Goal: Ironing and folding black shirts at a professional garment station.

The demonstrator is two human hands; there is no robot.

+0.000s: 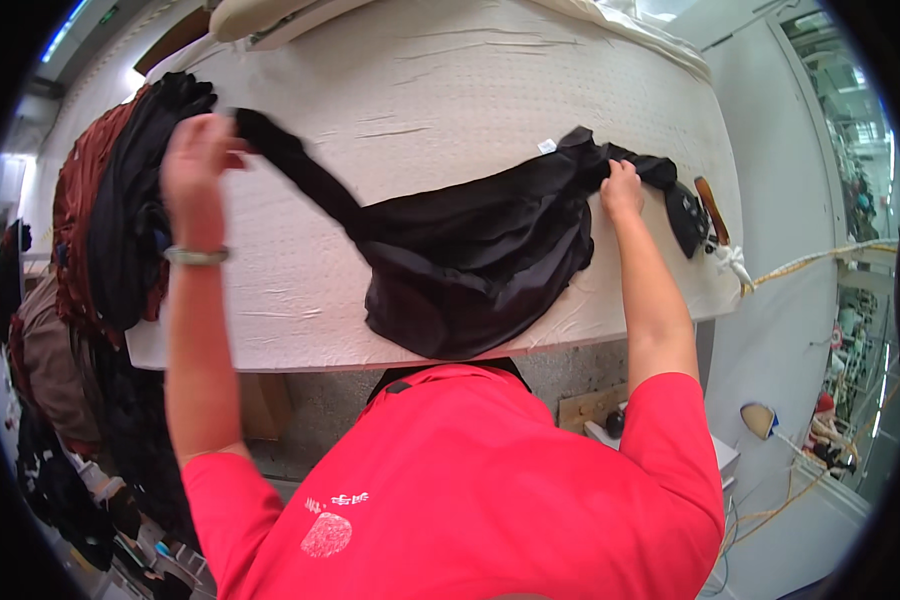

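Note:
A black garment (460, 260) lies spread on the white padded table (300, 300), its body bunched in loose folds toward me. One long sleeve (305, 180) stretches up and left from it, slightly smeared. Beside that sleeve's end is my left hand (198, 165), blurred by motion; whether its fingers hold the cuff I cannot tell. My right hand (623, 188) has its fingers closed on the garment's upper right part, near a small white label (547, 146). Further right, the other sleeve (654, 170) reaches to an iron (684, 218) with a brown handle.
Black and dark red garments (120, 200) are heaped over the table's left edge, and more clothes hang below. A yellowish cord (820, 258) runs right from the iron. White padded boards (270, 20) rest at the far edge. A small lamp-like object (759, 420) is at right.

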